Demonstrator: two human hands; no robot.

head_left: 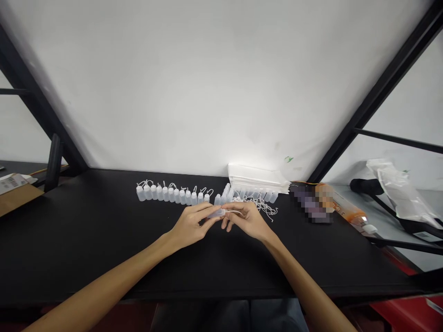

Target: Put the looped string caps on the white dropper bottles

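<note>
Between the thumb and fingers of my left hand (pixel 192 223) lies a small translucent plastic bottle (pixel 216 213), tilted on its side with its neck to the right. My right hand (pixel 249 221) pinches at the bottle's neck, where a thin white cord (pixel 236 212) runs back under its fingers. Those fingertips partly hide the neck. Behind my left hand stands a row of similar capped bottles (pixel 171 194), many with white loops on top. Just past my right hand is a tangle of loose white cords (pixel 266 208), with more small bottles (pixel 224 193) beside it.
A stack of white sheets or flat bags (pixel 258 177) rests at the back against the wall. On the right are a blurred-out item (pixel 311 205) and an orange-labelled clear bottle (pixel 353 216) lying down. Black frame bars (pixel 377 87) slant up at both sides; cardboard (pixel 19 196) sits far left.
</note>
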